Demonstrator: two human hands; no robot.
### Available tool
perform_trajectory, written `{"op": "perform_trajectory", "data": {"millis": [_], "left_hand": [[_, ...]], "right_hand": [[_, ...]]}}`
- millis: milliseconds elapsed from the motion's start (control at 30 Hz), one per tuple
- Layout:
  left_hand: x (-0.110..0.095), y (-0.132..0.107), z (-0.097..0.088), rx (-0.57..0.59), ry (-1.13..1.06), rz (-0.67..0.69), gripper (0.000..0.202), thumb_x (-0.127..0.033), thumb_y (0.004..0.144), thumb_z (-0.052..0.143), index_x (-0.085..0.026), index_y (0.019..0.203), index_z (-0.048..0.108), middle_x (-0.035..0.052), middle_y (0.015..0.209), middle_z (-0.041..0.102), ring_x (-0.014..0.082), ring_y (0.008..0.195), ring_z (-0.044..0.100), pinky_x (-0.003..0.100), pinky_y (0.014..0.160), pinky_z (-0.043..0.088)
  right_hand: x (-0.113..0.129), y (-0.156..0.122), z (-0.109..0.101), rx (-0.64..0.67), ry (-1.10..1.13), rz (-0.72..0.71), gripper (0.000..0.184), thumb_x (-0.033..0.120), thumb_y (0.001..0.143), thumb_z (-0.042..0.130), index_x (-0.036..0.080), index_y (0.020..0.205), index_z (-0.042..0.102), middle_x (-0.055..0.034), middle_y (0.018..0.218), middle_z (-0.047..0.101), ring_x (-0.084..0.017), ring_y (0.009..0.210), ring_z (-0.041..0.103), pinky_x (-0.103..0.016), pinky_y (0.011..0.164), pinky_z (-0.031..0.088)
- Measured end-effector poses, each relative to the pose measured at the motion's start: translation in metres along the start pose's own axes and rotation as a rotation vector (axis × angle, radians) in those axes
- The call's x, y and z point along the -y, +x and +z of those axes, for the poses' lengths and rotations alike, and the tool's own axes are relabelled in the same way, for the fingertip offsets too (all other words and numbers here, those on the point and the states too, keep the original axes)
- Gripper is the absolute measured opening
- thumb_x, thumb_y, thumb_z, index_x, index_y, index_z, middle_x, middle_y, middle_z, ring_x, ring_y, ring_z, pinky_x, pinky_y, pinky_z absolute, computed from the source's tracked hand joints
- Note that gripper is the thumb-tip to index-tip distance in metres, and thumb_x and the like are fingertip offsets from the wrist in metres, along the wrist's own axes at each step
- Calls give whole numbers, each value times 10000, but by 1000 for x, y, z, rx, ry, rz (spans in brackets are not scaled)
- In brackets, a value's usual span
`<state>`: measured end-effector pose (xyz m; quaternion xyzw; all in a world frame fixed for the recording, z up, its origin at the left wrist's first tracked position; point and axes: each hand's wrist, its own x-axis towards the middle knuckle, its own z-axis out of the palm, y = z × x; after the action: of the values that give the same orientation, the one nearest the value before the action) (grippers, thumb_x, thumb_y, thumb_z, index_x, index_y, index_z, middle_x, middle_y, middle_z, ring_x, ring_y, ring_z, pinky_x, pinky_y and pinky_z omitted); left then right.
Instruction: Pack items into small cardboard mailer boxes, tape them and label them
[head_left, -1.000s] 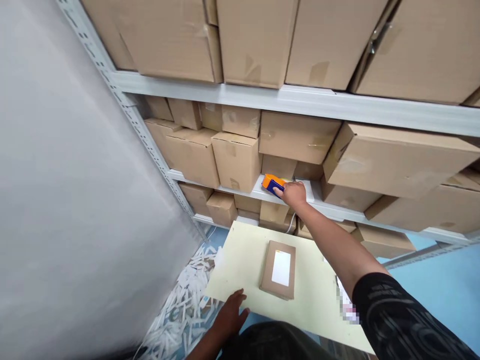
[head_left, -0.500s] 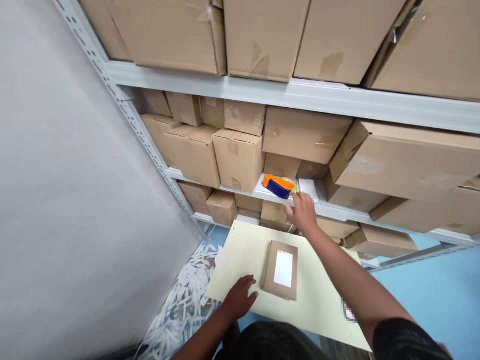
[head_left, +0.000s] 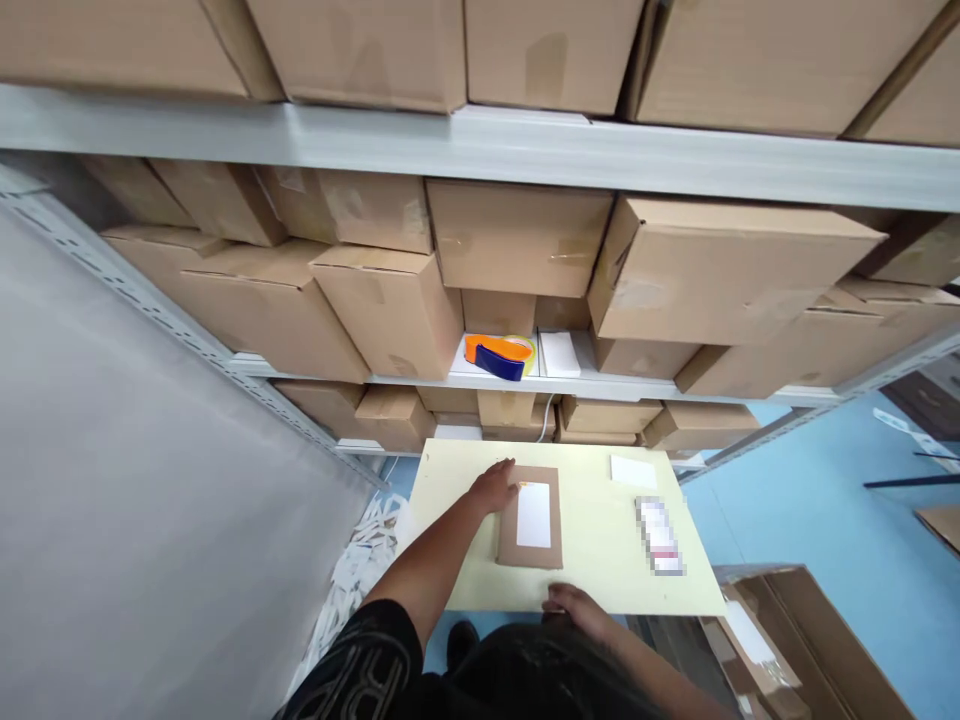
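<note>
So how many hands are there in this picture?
2. The left hand is at the far-left corner of the box on the table; the right hand is at the table's near edge. No others show.

My table: pale yellow; a brown parcel, then a white card and a blurred item to my right.
Shelf facing me: pale metal; cardboard boxes, an orange-and-blue loop, a white slab.
Floor: blue; white strips to my left.
</note>
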<state>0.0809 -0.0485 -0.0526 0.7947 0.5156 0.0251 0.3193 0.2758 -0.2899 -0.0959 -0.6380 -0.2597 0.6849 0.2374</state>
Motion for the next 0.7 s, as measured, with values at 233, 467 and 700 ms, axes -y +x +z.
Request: {"op": "perform_trajectory", "data": {"millis": [233, 467, 700], "left_hand": [[9, -62, 33, -130, -61, -251, 478, -414, 960, 493, -144, 1354, 507, 186, 1337, 602, 287, 1203, 628, 386, 975, 491], [16, -123, 46, -33, -264, -305, 379, -496, 1012, 391, -194, 1031, 619, 80, 1018, 714, 231, 967, 684, 333, 860, 498], [-4, -53, 9, -45, -343, -359, 607, -601, 1015, 261, -188, 1067, 703, 131, 1186, 751, 289, 1127, 684, 385, 928, 504]], "right_hand": [[53, 39, -29, -272, 45, 64, 413, 610, 867, 573, 199, 898, 597, -78, 924, 675, -158, 671, 668, -269, 611, 502], [94, 55, -70, -309, -206, -10, 609, 785, 855, 496, 187, 844, 607, -106, 882, 702, -201, 698, 673, -291, 622, 486], [118, 71, -66, -341, -217, -8, 797, 857, 888, 202, 167, 928, 599, -144, 971, 691, -198, 716, 656, -308, 642, 510]]}}
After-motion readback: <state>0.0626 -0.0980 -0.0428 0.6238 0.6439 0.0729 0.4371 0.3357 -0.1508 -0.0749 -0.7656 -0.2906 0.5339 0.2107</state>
